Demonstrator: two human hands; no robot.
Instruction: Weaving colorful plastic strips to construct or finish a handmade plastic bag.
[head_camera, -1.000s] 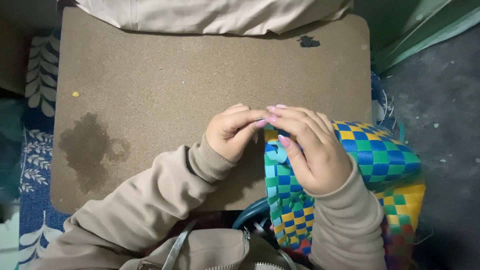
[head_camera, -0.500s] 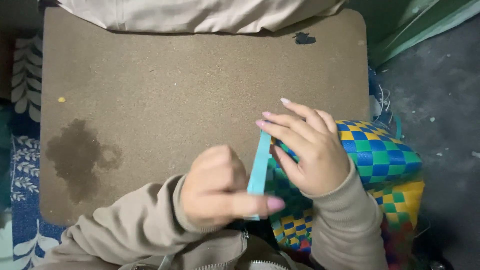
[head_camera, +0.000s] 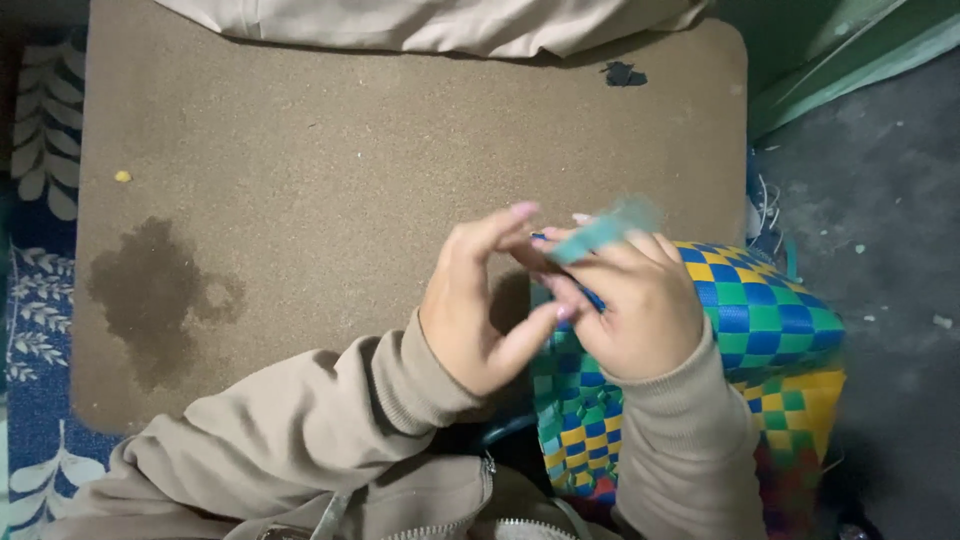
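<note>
Two hands together, right hand pinching teal strip angled up-right, left hand touching, woven basket beneath.

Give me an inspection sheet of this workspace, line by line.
Surface: brown mat with a dark stain, a yellow crumb and a black speck.
Job's things: teal strip, blurred, above a woven checked basket.
Clutter: beige cloth at the mat's far edge.
Grips: left hand open beside the strip; right hand pinching the strip.
Cables: nothing seen.
Surroundings: leaf-print rug on the left, dark floor on the right.
</note>
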